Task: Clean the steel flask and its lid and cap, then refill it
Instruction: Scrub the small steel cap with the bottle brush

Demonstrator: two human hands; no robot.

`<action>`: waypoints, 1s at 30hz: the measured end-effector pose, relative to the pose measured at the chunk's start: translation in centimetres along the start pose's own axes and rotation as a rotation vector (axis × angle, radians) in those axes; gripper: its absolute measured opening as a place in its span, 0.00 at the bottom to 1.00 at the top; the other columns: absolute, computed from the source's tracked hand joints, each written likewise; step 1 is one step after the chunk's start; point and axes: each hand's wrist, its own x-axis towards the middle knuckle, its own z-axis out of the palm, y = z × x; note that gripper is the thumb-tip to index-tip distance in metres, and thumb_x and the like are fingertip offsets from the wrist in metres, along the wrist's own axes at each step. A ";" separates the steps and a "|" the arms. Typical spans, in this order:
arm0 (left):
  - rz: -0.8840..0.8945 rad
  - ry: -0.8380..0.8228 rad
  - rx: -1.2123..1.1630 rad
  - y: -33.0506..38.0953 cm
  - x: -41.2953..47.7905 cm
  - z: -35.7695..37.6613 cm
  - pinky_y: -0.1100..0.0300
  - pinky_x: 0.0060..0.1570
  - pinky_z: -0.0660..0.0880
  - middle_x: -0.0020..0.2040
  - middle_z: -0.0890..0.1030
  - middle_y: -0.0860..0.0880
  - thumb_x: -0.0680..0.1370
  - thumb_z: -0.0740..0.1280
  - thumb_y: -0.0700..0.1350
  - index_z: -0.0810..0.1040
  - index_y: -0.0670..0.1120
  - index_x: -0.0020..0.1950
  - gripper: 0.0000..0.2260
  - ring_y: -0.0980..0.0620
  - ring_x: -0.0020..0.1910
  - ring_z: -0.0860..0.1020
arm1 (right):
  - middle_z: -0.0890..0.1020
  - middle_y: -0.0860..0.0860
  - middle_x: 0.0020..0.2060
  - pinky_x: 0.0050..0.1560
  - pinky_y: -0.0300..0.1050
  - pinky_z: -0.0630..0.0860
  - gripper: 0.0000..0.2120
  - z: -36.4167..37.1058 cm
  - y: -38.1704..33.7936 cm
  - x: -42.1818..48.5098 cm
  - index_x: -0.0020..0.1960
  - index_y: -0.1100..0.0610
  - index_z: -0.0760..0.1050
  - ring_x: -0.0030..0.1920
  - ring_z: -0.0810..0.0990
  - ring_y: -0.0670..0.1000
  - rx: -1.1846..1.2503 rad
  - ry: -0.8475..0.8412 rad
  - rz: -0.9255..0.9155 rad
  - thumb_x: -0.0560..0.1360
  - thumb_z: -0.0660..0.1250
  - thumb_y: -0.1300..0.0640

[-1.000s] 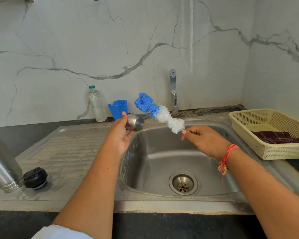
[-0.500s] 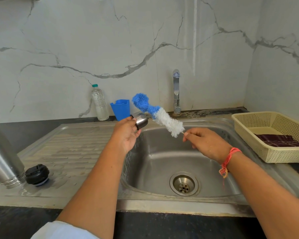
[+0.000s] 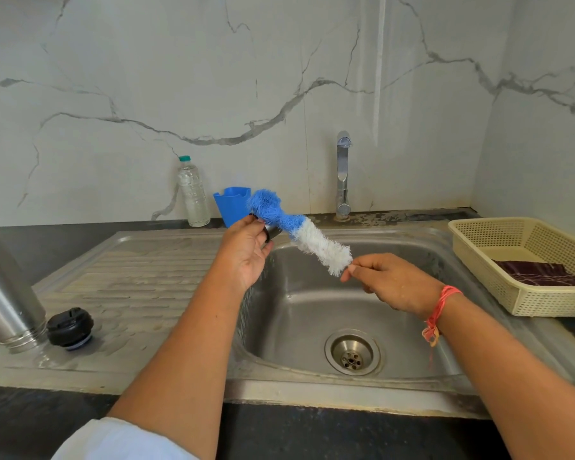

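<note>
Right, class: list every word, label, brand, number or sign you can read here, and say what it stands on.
None can be read.
The plastic bottle, steel flask, blue holder and basket show no print.
The cap in the left hand and brush in the right hand show none.
Any marking on the black lid is too blurred.

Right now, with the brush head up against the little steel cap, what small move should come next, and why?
Probably ease the blue tip of the bottle brush into the steel cap and twist. The left hand grips the cap at the back edge of the sink, the right hand pinches the brush's handle end, and the tip sits at the cap, whose opening is hidden.
</note>
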 end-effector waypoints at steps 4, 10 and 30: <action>0.021 0.024 0.003 0.2 0.1 -0.3 0.50 0.75 0.65 0.60 0.85 0.49 0.83 0.61 0.33 0.79 0.47 0.64 0.14 0.51 0.62 0.82 | 0.72 0.53 0.34 0.24 0.32 0.63 0.14 0.3 -0.1 0.0 0.48 0.50 0.83 0.22 0.64 0.42 -0.012 -0.006 0.011 0.83 0.59 0.52; 0.042 -0.043 0.160 -0.4 -0.6 0.7 0.52 0.77 0.66 0.69 0.80 0.44 0.82 0.66 0.33 0.71 0.40 0.76 0.21 0.48 0.70 0.77 | 0.70 0.48 0.27 0.21 0.31 0.60 0.16 0.8 -0.6 0.2 0.46 0.54 0.83 0.20 0.64 0.42 0.077 0.108 0.026 0.84 0.59 0.52; 0.009 -0.105 -0.064 0.2 -1.3 0.9 0.52 0.73 0.70 0.55 0.86 0.49 0.83 0.65 0.38 0.78 0.48 0.52 0.06 0.50 0.63 0.82 | 0.70 0.50 0.29 0.21 0.37 0.60 0.16 1.0 -0.5 0.2 0.45 0.51 0.83 0.22 0.61 0.45 0.132 0.016 0.065 0.83 0.59 0.49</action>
